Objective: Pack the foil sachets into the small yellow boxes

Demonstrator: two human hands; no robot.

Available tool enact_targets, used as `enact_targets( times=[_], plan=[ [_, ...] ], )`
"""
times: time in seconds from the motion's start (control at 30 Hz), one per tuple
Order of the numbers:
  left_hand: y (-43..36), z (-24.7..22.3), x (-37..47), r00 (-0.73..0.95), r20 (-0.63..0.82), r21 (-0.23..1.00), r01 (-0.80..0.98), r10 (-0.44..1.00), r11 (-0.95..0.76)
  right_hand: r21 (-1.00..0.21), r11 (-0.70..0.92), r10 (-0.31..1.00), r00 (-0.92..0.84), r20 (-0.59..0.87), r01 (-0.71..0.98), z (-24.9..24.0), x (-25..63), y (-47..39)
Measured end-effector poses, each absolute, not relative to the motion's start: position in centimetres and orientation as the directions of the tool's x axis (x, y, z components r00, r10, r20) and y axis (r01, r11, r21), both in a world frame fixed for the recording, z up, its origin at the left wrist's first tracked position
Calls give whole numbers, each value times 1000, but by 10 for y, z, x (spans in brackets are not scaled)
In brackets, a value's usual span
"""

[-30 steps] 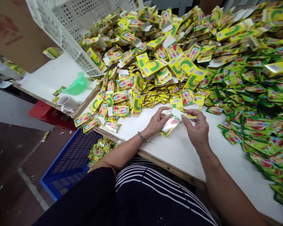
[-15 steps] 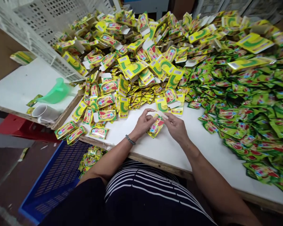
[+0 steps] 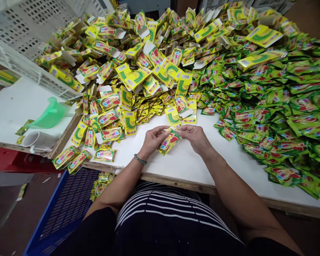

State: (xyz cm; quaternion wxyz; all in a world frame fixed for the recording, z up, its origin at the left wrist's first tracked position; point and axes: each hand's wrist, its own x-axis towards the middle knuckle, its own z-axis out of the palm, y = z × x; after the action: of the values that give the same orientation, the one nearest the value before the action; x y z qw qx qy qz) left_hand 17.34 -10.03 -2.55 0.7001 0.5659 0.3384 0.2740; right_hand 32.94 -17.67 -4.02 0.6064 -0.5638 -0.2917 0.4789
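A yellow-green box (image 3: 169, 142) with colourful lettering lies tilted over the white table, its upper end between my two hands. My left hand (image 3: 155, 140), with a beaded bracelet at the wrist, pinches the upper left corner. At the upper right corner my right hand (image 3: 193, 138) grips the same box with thumb and fingers. Just beyond the fingertips is a yellow box (image 3: 172, 116) with a barcode. Many more yellow boxes (image 3: 133, 80) are heaped behind, and green sachets (image 3: 280, 142) are piled to the right.
A white perforated crate (image 3: 42, 76) leans at the upper left. Below it, a green scoop (image 3: 49, 114) and a white mug (image 3: 36, 140) stand on a side surface. Beneath the front edge of the white table (image 3: 186, 170) is a blue basket (image 3: 58, 202) with packets.
The box's upper end, where white flaps showed between my fingers, now looks flatter, with less white visible. The whole view has shifted, so the piles appear further left.
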Motion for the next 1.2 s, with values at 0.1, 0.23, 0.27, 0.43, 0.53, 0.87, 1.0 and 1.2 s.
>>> enact_targets(
  times=[0.1, 0.23, 0.27, 0.43, 0.53, 0.87, 1.0, 1.2],
  plan=[
    [-100, -25, 172, 650, -133, 986, 10, 748, 167, -967, -112, 933, 311, -182, -230, -38, 337, -180],
    [-100, -33, 170, 625, -101, 993, 17, 774, 116, -989, -105, 952, 275, -131, -108, -40, 334, -183],
    [-101, -36, 169, 607, -97, 994, 18, 789, 109, -995, -91, 949, 298, -101, -48, -40, 330, -184],
    [-99, -40, 169, 509, -99, 993, -7, 855, 119, -953, 19, 888, 434, 155, 301, -40, 303, -189],
    [-99, -36, 171, 504, -93, 988, -59, 859, 142, -968, 20, 879, 458, 136, 249, -40, 294, -190],
    [-93, -4, 138, 671, -70, 891, 375, 738, -257, -741, 47, 871, 336, 359, 670, -42, 330, -195],
    [-78, 39, 72, 634, -227, 443, 743, 739, -502, -393, -571, 677, 684, 271, 721, -45, 389, -217],
    [-66, 50, 38, 342, -17, 12, 940, 940, -341, -101, -748, 662, 726, -184, 656, -48, 414, -225]
  ],
)
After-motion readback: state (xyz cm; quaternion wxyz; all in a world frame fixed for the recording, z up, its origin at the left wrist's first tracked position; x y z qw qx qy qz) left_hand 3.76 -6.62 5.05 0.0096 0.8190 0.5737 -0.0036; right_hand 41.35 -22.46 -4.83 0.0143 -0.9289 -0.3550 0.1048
